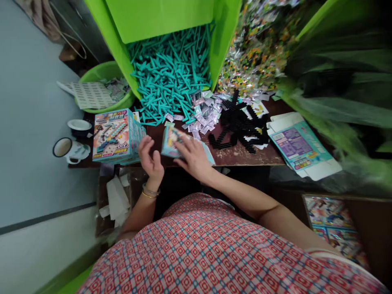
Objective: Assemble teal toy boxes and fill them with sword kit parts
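Observation:
My right hand (193, 157) lies with fingers spread on top of a small printed box (171, 141) near the table's front edge. Beside the box, my left hand (150, 159) is raised with its fingers apart and slightly curled, holding nothing. Left of it stands a stack of printed boxes (112, 136). A flattened open carton (300, 145) lies at the right edge of the table. Black toothed pieces (239, 122) are heaped between that carton and my right hand.
Teal pieces (171, 77) spill from a green bin (159, 20). Small sachets (206, 112) lie in front. A green basin (104, 71) and an enamel mug (72, 149) are at left. Bagged orange and green pieces (257, 57) and clear plastic (343, 106) fill the right.

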Demonstrator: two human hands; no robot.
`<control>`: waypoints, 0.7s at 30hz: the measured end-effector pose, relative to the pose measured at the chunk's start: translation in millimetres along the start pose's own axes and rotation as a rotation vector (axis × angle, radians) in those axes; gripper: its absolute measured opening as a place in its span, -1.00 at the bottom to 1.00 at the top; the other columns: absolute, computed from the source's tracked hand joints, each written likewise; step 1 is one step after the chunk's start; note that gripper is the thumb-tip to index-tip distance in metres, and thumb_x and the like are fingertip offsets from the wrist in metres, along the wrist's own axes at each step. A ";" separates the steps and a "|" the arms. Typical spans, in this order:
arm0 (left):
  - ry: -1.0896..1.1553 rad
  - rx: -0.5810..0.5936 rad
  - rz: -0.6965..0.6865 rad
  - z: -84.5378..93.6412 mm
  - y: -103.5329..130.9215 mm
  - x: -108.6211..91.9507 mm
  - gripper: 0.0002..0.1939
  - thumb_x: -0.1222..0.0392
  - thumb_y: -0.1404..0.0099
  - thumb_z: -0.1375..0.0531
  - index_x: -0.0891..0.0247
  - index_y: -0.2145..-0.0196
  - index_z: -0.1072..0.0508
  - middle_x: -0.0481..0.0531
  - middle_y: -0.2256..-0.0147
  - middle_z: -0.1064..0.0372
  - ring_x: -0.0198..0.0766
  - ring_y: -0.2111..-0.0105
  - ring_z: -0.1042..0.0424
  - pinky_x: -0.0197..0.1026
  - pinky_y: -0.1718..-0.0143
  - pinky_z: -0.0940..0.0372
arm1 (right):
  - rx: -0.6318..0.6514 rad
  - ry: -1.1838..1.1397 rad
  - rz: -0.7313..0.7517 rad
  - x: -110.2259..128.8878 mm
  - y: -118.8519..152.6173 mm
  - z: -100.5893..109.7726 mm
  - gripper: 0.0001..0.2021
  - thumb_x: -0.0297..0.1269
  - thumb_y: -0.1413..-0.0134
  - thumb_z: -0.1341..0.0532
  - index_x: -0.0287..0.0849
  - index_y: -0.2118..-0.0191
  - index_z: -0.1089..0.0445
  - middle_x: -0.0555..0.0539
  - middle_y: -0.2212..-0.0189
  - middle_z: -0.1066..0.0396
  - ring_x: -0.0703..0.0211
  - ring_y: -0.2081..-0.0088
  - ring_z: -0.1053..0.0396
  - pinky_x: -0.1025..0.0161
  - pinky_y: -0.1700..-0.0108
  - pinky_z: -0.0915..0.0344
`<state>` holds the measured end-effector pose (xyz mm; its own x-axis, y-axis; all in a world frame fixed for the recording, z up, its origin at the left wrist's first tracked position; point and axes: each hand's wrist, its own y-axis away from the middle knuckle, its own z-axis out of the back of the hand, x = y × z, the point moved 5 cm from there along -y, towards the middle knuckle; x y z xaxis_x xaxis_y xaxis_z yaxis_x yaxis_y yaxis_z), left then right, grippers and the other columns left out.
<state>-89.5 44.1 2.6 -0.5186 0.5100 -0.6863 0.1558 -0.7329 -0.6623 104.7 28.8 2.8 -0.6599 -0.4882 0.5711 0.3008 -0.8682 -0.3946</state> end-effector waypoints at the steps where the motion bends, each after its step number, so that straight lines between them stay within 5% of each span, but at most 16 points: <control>1: -0.054 0.122 -0.040 -9.1 10.3 0.3 -0.59 -0.08 -0.57 -0.07 0.20 -0.16 -0.48 0.24 -0.23 -0.38 -0.04 -0.29 -0.35 0.10 -0.36 -0.23 | 0.060 0.009 0.017 -8.3 0.9 -10.7 -0.46 -0.09 -0.36 -0.26 -0.08 -0.38 -0.33 -0.31 -0.37 -0.27 -0.30 -0.28 -0.29 -0.26 -0.26 -0.31; 5: -0.306 0.757 -0.118 -55.7 72.4 3.6 -0.31 -0.23 -0.37 -0.29 0.22 -0.30 -0.41 0.34 -0.37 -0.26 0.23 -0.44 -0.14 0.34 -0.44 -0.02 | 0.026 0.176 -0.222 -87.2 38.4 -17.2 -0.48 -0.06 -0.45 -0.11 -0.18 -0.38 -0.33 -0.39 -0.39 -0.23 -0.38 -0.37 -0.16 -0.39 -0.33 -0.13; 8: -0.417 0.954 -0.110 -76.7 104.9 0.7 -0.13 -0.15 -0.25 -0.43 0.23 -0.39 -0.32 0.36 -0.43 -0.16 0.35 -0.47 -0.03 0.45 -0.47 0.17 | 0.007 0.333 -0.351 -137.5 94.4 -2.0 -0.35 0.01 -0.43 -0.10 -0.28 -0.46 -0.19 -0.46 -0.42 -0.16 -0.47 -0.47 0.02 -0.55 -0.41 0.18; 12: -0.460 0.879 -0.018 -93.1 104.2 3.5 -0.34 0.06 -0.35 -0.35 0.24 -0.35 -0.39 0.39 -0.33 -0.32 0.38 -0.38 -0.20 0.44 -0.39 -0.03 | 0.029 0.389 -0.296 -155.3 125.8 12.7 -0.32 0.08 -0.43 -0.08 -0.25 -0.47 -0.17 -0.43 -0.44 -0.14 -0.41 -0.51 0.06 -0.55 -0.44 0.28; 17: -0.367 0.758 -0.061 -95.4 74.9 4.5 -0.54 0.29 -0.38 -0.20 0.19 -0.21 -0.53 0.28 -0.19 -0.48 0.20 -0.25 -0.39 0.25 -0.28 -0.25 | 0.054 0.372 -0.174 -147.3 48.9 -4.9 -0.44 -0.04 -0.48 -0.04 -0.21 -0.42 -0.26 -0.33 -0.49 -0.08 -0.30 -0.55 0.13 -0.48 -0.49 0.30; 21: -0.194 0.443 -0.093 -57.7 33.5 -16.7 -0.64 0.10 -0.54 -0.08 0.18 -0.13 -0.58 0.20 -0.08 -0.57 0.01 -0.13 -0.51 0.10 -0.23 -0.34 | 0.265 0.252 0.060 -119.7 22.5 -45.7 -0.36 0.01 -0.42 -0.14 -0.29 -0.44 -0.24 -0.38 -0.42 -0.21 -0.33 -0.51 0.00 -0.49 -0.51 0.32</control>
<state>-27.1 37.1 -25.5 -0.6673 0.5196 -0.5337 -0.2491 -0.8309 -0.4975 159.0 71.7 -107.3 -0.7750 -0.5300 0.3442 0.4896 -0.8479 -0.2032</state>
